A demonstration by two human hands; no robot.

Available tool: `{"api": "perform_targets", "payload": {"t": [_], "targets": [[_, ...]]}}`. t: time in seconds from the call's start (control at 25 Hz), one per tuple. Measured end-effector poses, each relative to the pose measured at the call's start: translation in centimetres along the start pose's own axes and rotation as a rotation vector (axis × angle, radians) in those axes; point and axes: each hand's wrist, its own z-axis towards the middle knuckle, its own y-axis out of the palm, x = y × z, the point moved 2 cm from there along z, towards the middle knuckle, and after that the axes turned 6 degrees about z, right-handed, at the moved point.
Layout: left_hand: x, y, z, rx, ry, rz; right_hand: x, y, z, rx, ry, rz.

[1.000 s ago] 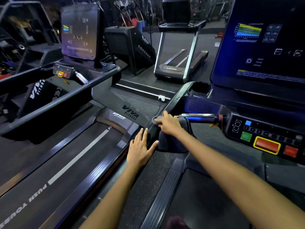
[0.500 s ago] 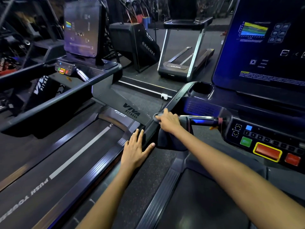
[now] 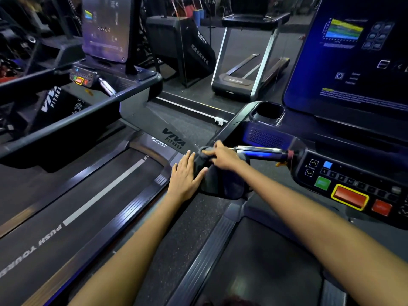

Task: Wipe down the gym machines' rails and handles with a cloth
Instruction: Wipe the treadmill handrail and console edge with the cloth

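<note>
A dark cloth (image 3: 223, 184) hangs over the black side rail (image 3: 231, 124) of the treadmill in front of me, where a shiny metal handle (image 3: 258, 150) meets it. My right hand (image 3: 223, 156) grips the top of the cloth against the rail, fingers curled. My left hand (image 3: 186, 176) lies flat and spread against the rail's outer side, its thumb touching the cloth's edge.
The treadmill console with coloured buttons (image 3: 351, 184) and a lit screen (image 3: 353, 54) is at the right, a cup holder (image 3: 269, 113) behind the hands. A neighbouring treadmill belt (image 3: 84, 195) and its handrail (image 3: 66, 122) lie to the left. More machines stand beyond.
My right hand and the cloth stay on the same spot of the rail. My left hand has slid slightly up toward the cloth. The view has shifted a little.
</note>
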Motion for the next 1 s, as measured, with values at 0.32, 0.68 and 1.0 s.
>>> {"api": "perform_targets", "payload": {"t": [0.32, 0.68, 1.0], "targets": [[0.7, 2.1, 3.2, -0.077, -0.047, 0.086, 0.9, -1.8, 1.9, 0.083, 0.162, -0.162], [0.8, 2.3, 3.3, -0.026, 0.018, 0.115, 2.6, 2.1, -0.1, 0.128, 0.2, 0.012], [0.4, 2.0, 3.6, -0.038, -0.026, -0.018, 1.4, 4.2, -2.1, 0.235, 0.006, -0.072]]}}
